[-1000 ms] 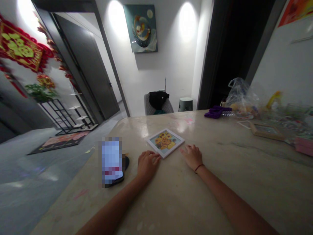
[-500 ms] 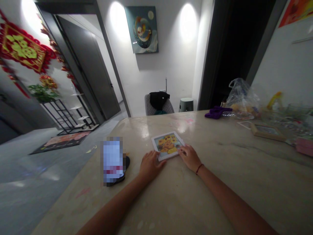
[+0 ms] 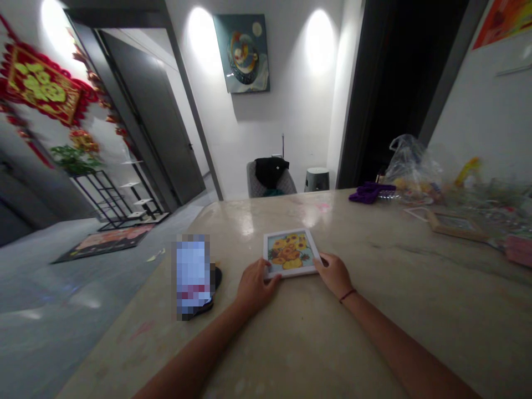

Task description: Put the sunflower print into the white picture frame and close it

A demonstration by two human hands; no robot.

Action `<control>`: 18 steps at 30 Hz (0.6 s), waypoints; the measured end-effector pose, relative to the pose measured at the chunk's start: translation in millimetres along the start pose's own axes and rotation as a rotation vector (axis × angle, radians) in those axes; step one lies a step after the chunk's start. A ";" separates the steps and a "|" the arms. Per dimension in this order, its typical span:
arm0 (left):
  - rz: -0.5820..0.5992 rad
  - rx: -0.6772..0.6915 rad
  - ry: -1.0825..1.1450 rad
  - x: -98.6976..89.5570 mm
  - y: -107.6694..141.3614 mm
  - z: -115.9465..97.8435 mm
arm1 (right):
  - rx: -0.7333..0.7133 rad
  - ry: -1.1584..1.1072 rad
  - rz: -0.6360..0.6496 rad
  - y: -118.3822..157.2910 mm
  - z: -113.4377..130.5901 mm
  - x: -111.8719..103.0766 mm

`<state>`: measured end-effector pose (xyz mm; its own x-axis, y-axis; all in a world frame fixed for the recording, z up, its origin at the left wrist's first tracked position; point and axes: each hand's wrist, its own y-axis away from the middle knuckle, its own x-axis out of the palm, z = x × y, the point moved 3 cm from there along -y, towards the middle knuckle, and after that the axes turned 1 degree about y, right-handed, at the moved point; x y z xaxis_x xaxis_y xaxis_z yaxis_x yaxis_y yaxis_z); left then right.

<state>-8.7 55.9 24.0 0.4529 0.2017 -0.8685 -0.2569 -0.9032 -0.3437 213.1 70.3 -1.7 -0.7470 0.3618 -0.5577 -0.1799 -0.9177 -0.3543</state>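
Note:
A white picture frame (image 3: pixel 291 255) with a print of yellow sunflowers lies face up, or nearly so, over the marble-look table (image 3: pixel 299 332). My left hand (image 3: pixel 256 284) grips its near left corner, the thumb along the near edge and the fingers at the left side. On the opposite side my right hand (image 3: pixel 336 274), with a thin red cord at the wrist, is closed on the near right corner. Whether the frame's far edge is lifted off the table I cannot tell.
Left of my hands stands a phone (image 3: pixel 192 271), its screen blurred, on a dark stand. Far right lie a purple cloth (image 3: pixel 368 192), a clear plastic bag (image 3: pixel 413 172), a wooden frame (image 3: pixel 455 223) and a pink item (image 3: pixel 519 249). Behind the table is a chair (image 3: pixel 293 185).
The picture frame has turned so its near edge runs more level across my view, and it sits slightly further right. My right hand has moved right and a little nearer with it.

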 end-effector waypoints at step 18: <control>-0.167 0.011 0.153 -1.0 -0.4 6.1 | 0.357 -0.866 0.086 1.5 5.8 -1.0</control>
<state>-14.3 58.4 22.8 0.6140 0.2877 -0.7350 -0.1767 -0.8575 -0.4832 209.8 67.6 2.6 -0.9569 0.1740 0.2325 -0.1804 -0.9836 -0.0065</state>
